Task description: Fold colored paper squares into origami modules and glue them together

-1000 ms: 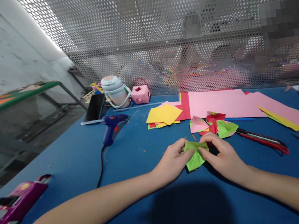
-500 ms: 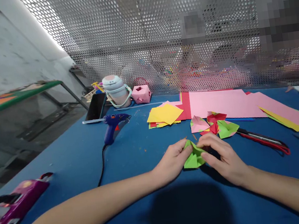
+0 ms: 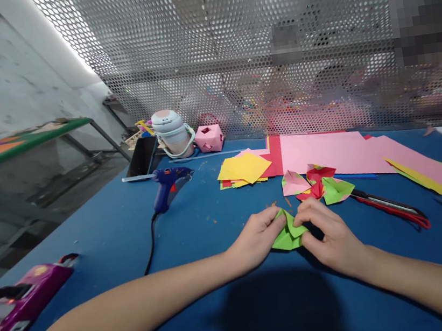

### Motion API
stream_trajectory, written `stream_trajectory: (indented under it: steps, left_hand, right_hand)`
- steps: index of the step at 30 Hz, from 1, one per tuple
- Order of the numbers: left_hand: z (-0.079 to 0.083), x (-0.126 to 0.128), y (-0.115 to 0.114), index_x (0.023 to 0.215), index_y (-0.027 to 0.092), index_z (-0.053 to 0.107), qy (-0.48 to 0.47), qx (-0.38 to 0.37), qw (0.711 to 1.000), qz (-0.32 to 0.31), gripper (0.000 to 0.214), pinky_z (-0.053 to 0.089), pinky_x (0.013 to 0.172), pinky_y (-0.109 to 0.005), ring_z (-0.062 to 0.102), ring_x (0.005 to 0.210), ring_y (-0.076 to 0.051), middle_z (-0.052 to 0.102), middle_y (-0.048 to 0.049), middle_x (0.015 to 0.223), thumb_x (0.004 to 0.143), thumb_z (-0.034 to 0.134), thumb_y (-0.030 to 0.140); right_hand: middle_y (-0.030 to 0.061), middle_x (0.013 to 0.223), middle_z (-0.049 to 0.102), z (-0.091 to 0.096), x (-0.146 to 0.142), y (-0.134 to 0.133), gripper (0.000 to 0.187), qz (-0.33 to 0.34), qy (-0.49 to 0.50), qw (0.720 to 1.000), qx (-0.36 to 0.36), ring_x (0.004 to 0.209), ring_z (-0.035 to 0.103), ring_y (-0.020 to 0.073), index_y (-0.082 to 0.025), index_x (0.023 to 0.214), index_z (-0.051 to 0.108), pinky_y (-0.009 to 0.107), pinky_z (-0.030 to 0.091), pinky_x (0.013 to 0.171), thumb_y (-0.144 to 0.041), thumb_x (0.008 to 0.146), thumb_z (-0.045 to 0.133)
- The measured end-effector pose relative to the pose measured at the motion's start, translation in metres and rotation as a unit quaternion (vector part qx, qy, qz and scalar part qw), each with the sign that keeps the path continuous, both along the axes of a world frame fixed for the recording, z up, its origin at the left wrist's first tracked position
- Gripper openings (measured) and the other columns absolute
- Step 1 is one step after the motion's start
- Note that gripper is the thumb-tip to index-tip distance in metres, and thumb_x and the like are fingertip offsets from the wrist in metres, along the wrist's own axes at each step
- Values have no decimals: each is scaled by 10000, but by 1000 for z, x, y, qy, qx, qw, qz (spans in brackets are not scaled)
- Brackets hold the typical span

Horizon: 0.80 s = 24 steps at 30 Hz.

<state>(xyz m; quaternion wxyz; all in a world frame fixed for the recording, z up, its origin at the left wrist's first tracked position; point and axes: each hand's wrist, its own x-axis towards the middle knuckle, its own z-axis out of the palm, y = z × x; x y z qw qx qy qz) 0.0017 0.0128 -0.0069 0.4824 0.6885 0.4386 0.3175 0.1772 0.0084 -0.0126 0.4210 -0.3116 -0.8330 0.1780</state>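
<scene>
A folded piece of green paper [image 3: 288, 237] is held just above the blue table, between my two hands. My left hand [image 3: 257, 236] grips its left side, thumb on top. On the right side, my right hand [image 3: 326, 230] pinches a flap between thumb and fingers. Just beyond my right hand lie several folded paper pieces: a pink one [image 3: 294, 183], a red one [image 3: 319, 172] and a green one [image 3: 337, 189]. A utility knife [image 3: 389, 208] with a red and black handle rests to their right.
Yellow paper squares [image 3: 243, 168] are stacked ahead, beside large pink sheets [image 3: 325, 152]. A blue glue gun [image 3: 163, 189] lies left, its cord running toward me. Behind it are a phone [image 3: 141, 157], a lidded cup [image 3: 172, 134] and a pink paper box [image 3: 209, 138]. A purple power strip [image 3: 31, 304] sits far left.
The fingers of my right hand have drawn in and bent the right flap of the green paper over. My left hand keeps its grip in nearly the same place.
</scene>
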Motion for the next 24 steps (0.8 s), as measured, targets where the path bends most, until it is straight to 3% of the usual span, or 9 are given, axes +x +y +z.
stream_trajectory:
  steps: [5, 13, 19, 24]
  left_hand:
    - [-1, 1, 0, 730, 140, 543, 13, 18, 1000, 0, 275, 381, 613, -208, 417, 638, -104, 453, 26, 642, 879, 386, 309]
    - [0, 0, -1, 812, 147, 578, -6, 12, 1000, -4, 241, 418, 674, -229, 511, 730, -131, 562, -5, 746, 874, 393, 289]
    - [4, -1, -2, 860, 157, 594, -3, 3, 1000, -7, 208, 421, 717, -245, 530, 783, -149, 600, -10, 804, 828, 393, 197]
    - [5, -1, -2, 888, 141, 606, 5, 5, 1000, -3, 229, 398, 701, -246, 515, 730, -138, 597, -12, 786, 831, 420, 261]
  right_hand:
    - [44, 820, 514, 3, 0, 0, 101, 10, -13, 999, -29, 789, 528, 172, -192, 817, 531, 309, 444, 699, -129, 817, 453]
    - [-2, 745, 551, -4, -3, 2, 78, -57, -41, 993, -98, 657, 522, 128, -199, 880, 514, 246, 444, 610, -147, 829, 485]
    - [1, 729, 558, -3, -3, 1, 67, -52, -34, 993, -100, 640, 526, 123, -194, 873, 514, 234, 449, 594, -158, 846, 465]
    - [0, 715, 559, -2, -2, 1, 73, -50, -28, 992, -113, 627, 532, 121, -187, 867, 514, 223, 445, 579, -163, 856, 445]
